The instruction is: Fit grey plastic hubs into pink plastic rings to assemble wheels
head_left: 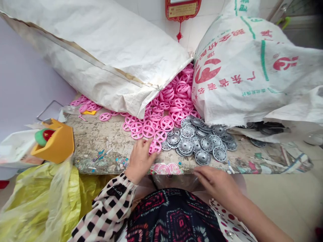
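My left hand [141,156] is at the near edge of the pink pile, thumb and fingers closed on the rim of a pink spoked plastic wheel [155,147]. Over the bench's front edge, beside the grey discs, hovers my right hand [217,181], slightly blurred. Its fingers stretch to the left, and I see nothing in them. Many pink wheels [167,123] spread from the mouth of a white sack. To their right lies a heap of round grey plastic discs [186,146] with slotted rims. Between my hands, flat pink printed round pieces [164,168] lie at the bench edge.
The worn bench [96,141] bears paint flecks and scraps. A white sack [106,43] leans at the back left, a printed woven sack [232,77] at the right. An orange tape dispenser [62,143] stands left, above a yellow plastic bag [45,198].
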`<state>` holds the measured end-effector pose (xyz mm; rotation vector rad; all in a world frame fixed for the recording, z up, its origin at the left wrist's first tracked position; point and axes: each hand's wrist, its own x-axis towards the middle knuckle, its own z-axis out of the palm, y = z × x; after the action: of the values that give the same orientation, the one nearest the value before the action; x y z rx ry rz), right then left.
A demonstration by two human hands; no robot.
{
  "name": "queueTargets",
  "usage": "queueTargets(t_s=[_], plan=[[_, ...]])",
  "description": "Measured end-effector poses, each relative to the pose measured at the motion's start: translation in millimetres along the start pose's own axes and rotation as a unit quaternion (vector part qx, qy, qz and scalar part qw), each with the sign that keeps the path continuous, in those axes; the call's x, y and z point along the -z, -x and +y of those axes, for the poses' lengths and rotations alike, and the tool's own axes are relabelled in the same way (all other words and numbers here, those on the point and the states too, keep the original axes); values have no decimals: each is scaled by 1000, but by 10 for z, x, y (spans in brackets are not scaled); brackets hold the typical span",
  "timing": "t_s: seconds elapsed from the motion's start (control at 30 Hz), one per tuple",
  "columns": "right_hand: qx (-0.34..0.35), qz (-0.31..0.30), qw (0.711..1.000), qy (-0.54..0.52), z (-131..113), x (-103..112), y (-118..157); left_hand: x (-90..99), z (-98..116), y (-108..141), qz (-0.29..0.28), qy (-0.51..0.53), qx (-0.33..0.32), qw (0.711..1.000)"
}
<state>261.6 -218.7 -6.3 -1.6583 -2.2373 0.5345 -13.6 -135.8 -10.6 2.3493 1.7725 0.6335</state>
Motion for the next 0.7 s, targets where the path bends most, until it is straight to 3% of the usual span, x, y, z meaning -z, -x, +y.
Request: queueTargets(t_s=[0.1, 0.2, 0.33, 0.5, 0.63, 0.7], plan=[[-153, 126, 977, 76, 297, 109, -3, -41, 14, -50, -14, -40, -22, 999], [-217, 167, 949, 158, 557, 156, -44, -71, 17, -73, 0, -37, -20, 999], [-235, 155, 950, 135, 797, 75, -89, -95, 20, -82, -8, 15, 14, 1000], [-256, 227, 939, -36, 965, -5, -95, -53, 33, -83, -30, 72, 54, 996], [-269, 228, 920, -172, 838, 142, -66, 15, 57, -103, -13, 180, 94, 979], [-213, 275, 921, -176, 621, 247, -68, 51, 101, -123, -8, 291, 162, 943]])
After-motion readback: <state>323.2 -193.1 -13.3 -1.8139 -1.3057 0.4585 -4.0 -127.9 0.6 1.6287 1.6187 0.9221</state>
